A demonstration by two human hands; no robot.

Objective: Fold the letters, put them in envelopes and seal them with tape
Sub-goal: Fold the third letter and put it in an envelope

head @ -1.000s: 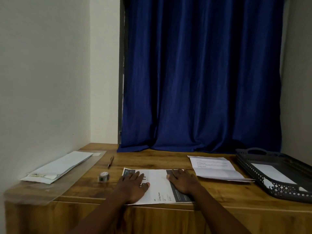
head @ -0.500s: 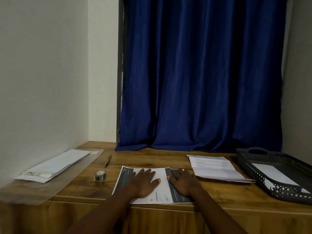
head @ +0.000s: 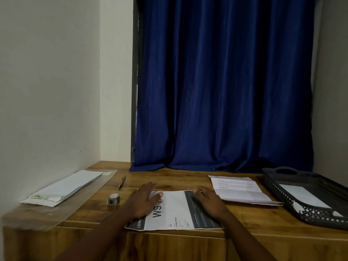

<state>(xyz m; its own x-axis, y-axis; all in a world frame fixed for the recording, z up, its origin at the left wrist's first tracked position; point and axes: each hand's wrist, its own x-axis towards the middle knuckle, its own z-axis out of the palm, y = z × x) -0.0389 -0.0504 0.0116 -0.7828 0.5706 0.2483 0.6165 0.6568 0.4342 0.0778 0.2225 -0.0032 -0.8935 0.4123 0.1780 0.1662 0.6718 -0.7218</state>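
Note:
A printed letter (head: 177, 210) with dark bands lies flat at the wooden table's front edge. My left hand (head: 143, 201) rests flat on its left part, fingers spread. My right hand (head: 209, 201) presses flat on its right dark band. A second letter (head: 239, 189), partly folded, lies to the right. White envelopes (head: 64, 188) sit on a clear plastic sheet at the far left. A small roll of tape (head: 113, 199) stands left of my left hand.
A pen (head: 122, 182) lies behind the tape roll. A black mesh tray (head: 293, 198) holding a white paper stands at the right edge. A blue curtain (head: 224, 83) hangs behind the table, and a white wall closes the left side.
My left hand has slid leftward across the letter, uncovering large printed text in its middle. My right hand has stayed on the right band.

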